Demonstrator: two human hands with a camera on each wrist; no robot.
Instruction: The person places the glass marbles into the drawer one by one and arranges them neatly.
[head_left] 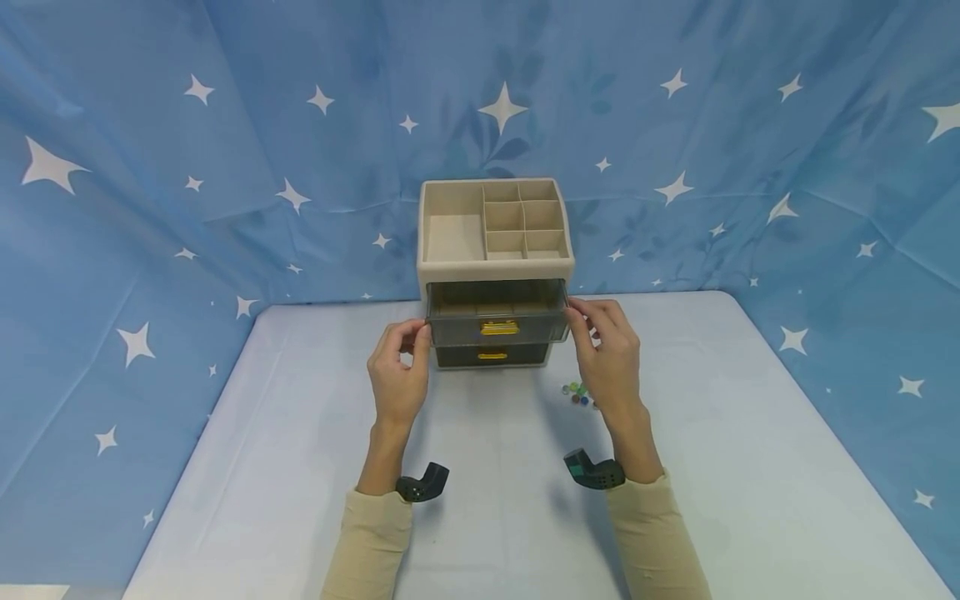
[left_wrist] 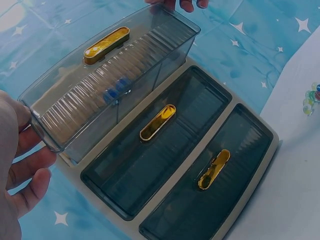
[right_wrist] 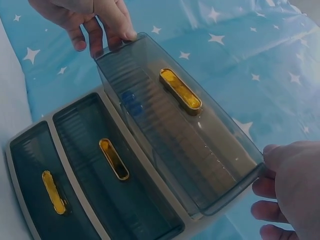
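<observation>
A cream desktop organizer (head_left: 496,271) stands at the back of the table, its smoky clear top drawer (head_left: 456,332) pulled out. My left hand (head_left: 399,377) pinches that drawer's left front corner between thumb and fingers. At the opposite front corner my right hand (head_left: 613,358) holds it the same way. The drawer front carries a gold handle (left_wrist: 107,45), which neither hand touches. Small blue round things (left_wrist: 116,90) show through the clear drawer in both wrist views; what they are is unclear. Lower dark drawers (right_wrist: 82,145) with gold handles are closed.
Several small coloured marbles (head_left: 576,392) lie on the white tabletop (head_left: 495,500), just left of my right wrist. The organizer's top has open compartments (head_left: 453,237). A blue star-patterned cloth (head_left: 300,150) hangs close behind it and along both sides.
</observation>
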